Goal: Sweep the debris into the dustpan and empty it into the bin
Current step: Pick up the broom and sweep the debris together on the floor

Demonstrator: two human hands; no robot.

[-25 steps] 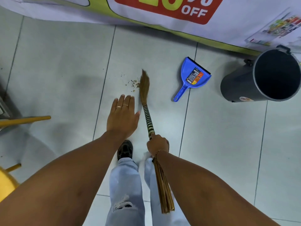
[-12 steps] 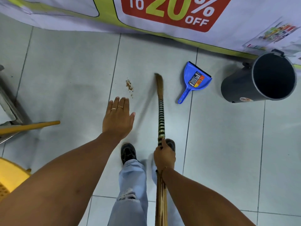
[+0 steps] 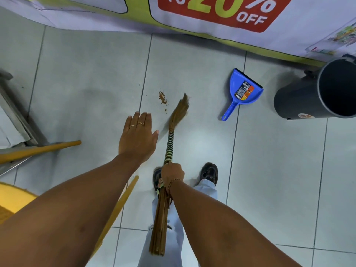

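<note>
Reading the banner (image 3: 212, 14) along the far edge first, I can make out "20% OFF" in white and yellow-green on a red panel; the sticker on the blue dustpan (image 3: 243, 92) is too small for me to read. My right hand (image 3: 172, 174) is a closed fist around the broom (image 3: 169, 143), just below its striped binding, with the brush end angled forward. Its tip sits just right of the small brown debris (image 3: 162, 98) on the pale tile floor (image 3: 86, 78). My left hand (image 3: 137, 139) hovers flat, palm down, fingers straight and pressed together, thumb out, two rings showing. Beside the dustpan, the dark bin (image 3: 300, 101) stands at the right edge, well apart from the debris.
</note>
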